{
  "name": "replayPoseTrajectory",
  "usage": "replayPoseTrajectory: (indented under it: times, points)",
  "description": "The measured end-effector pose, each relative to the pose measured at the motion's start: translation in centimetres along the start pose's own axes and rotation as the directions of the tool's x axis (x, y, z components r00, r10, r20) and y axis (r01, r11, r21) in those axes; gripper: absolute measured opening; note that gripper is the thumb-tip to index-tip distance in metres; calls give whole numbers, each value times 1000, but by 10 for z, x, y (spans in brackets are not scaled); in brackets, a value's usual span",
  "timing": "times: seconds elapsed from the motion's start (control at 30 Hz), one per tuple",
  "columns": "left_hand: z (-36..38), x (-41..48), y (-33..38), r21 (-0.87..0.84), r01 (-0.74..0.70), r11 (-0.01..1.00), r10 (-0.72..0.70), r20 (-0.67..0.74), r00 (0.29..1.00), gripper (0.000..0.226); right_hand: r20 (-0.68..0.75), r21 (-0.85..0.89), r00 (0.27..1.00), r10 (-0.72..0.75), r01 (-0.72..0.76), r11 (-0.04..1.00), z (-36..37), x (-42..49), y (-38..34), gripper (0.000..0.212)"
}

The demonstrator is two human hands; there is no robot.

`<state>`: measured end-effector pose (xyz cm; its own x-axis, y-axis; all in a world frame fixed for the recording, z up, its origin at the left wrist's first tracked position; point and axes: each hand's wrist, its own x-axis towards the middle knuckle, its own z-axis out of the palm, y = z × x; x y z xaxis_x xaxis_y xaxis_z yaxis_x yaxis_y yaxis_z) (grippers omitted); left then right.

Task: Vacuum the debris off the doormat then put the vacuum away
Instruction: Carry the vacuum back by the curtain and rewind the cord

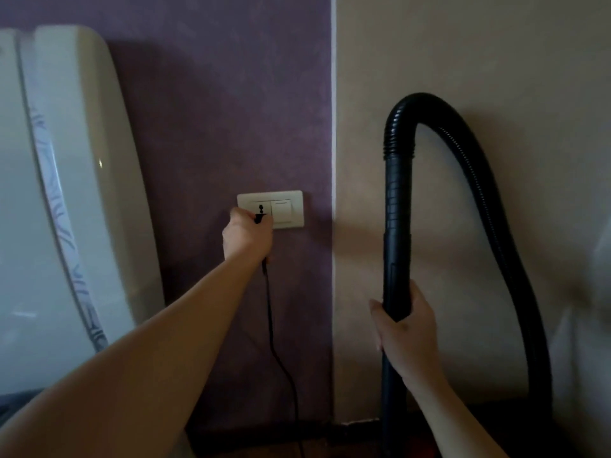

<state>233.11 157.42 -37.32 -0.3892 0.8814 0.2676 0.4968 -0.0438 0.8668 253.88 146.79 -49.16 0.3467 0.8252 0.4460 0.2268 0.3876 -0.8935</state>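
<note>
My left hand point(246, 234) grips the black plug point(259, 219) of the vacuum's cord, right at the white wall socket plate point(281, 209) on the purple wall. The black cord point(270, 322) hangs from the hand down to the floor. My right hand point(405, 328) grips the upright black vacuum wand point(396, 206). Its ribbed black hose point(489, 200) arches over the top and drops down on the right. The vacuum's body and the doormat are out of view.
A tall cream-coloured appliance point(66, 180) with a patterned stripe stands against the wall at the left. A white strip divides the purple wall from the beige wall point(463, 61). Something pale and blurred shows at the right edge point(595, 292).
</note>
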Motion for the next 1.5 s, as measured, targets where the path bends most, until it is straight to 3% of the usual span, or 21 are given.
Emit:
replayPoseTrajectory:
  times: [0.17, 0.3, 0.4, 0.67, 0.9, 1.0, 1.13, 1.23, 1.37, 1.5]
  points:
    - [8, 10, -5, 295, -129, 947, 142, -22, 990, 45, 13, -25, 1000, -4, 4, 1000, 2, 1, 3, 20]
    - [3, 10, -13, 577, -301, 759, 387, -28, 922, 39, 14, -44, 1000, 4, -3, 999, 3, 4, 7, 23]
    - [0, 12, -16, 658, -354, 665, 472, -3, 882, 36, 7, -61, 1000, 1, -1, 998, 4, 4, 8, 24]
    - [-3, 17, -19, 600, -377, 705, 447, 37, 894, 34, -7, -58, 1000, 3, -3, 998, 5, 0, 4, 24]
    - [-13, -3, -16, 413, -419, 809, 431, 68, 900, 37, 0, -69, 1000, 12, -12, 998, 4, -4, 6, 25]
    - [-9, -43, -27, 319, -479, 818, 443, 182, 878, 36, -17, -107, 1000, -12, 10, 994, 2, -4, 5, 28]
    - [-4, -80, -39, 137, -391, 910, 341, 290, 894, 32, -39, -135, 999, -1, -4, 991, -5, -7, 2, 30]
    - [7, -100, -45, 100, -328, 939, 275, 350, 895, 35, -79, -131, 997, 9, -19, 991, -19, -11, 1, 27]
    - [28, -129, -52, 20, -260, 965, 219, 482, 848, 28, -112, -130, 993, -36, 22, 991, -49, -16, -9, 23]
    - [62, -160, -59, -86, -115, 990, 144, 571, 808, 21, -159, -49, 987, -19, 12, 999, -92, -24, -21, 32]
